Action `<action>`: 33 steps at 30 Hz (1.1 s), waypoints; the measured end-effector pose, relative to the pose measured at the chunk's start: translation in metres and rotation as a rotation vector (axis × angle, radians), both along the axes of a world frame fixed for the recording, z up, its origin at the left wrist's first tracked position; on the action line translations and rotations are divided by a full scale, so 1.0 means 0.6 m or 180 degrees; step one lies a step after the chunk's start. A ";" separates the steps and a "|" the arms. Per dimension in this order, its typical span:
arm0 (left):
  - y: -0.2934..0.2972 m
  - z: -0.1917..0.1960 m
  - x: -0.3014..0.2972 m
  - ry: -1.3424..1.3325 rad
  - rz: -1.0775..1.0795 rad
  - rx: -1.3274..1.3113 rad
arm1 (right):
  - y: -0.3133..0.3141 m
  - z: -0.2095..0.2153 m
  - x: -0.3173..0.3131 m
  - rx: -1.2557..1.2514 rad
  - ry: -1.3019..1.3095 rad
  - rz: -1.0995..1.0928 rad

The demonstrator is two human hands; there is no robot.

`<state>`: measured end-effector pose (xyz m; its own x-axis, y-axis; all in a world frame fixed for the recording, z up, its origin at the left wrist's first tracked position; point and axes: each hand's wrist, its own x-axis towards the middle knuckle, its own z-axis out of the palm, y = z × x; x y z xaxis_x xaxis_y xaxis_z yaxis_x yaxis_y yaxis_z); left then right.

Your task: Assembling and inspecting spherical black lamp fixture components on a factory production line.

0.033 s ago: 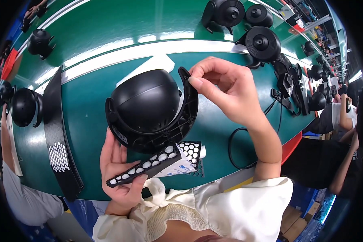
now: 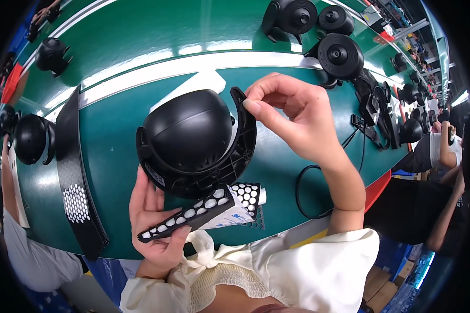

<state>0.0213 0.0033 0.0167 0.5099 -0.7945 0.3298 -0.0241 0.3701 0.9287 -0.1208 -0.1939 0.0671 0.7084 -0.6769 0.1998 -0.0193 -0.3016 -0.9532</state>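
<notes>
A round black plastic housing (image 2: 187, 133) sits within a curved black bracket (image 2: 249, 133) whose two arms rise on either side of it. My left hand (image 2: 159, 237) is closed on a folded black strip of round white pads (image 2: 189, 213), thumb on top. Its other fingers reach behind the bracket's lower left side. Part of the strip's white backing paper (image 2: 230, 216) hangs folded below the bracket. With thumb and forefinger, my right hand (image 2: 290, 112) pinches at the tip of the bracket's right arm. Whether something small lies in that pinch is hidden.
Long black strips with white dots (image 2: 77, 203) lie at left, beside another round housing (image 2: 31, 138). Several black units (image 2: 340, 56) stand at the back right. Black cables (image 2: 297, 188) and parts (image 2: 373, 107) lie at right. A white sheet (image 2: 201, 83) lies behind the housing. People work at both sides.
</notes>
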 end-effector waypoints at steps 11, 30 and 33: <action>-0.002 0.004 -0.004 0.0080 0.0166 0.0080 | -0.020 -0.006 0.018 0.1779 -0.0034 0.0533; 0.029 0.015 0.010 -0.0289 -0.0375 0.0264 | 0.068 0.042 0.102 -0.2185 -0.0013 0.0402; 0.035 0.029 0.017 -0.0689 -0.0279 0.0499 | 0.047 0.055 0.124 -0.0763 0.0689 0.0702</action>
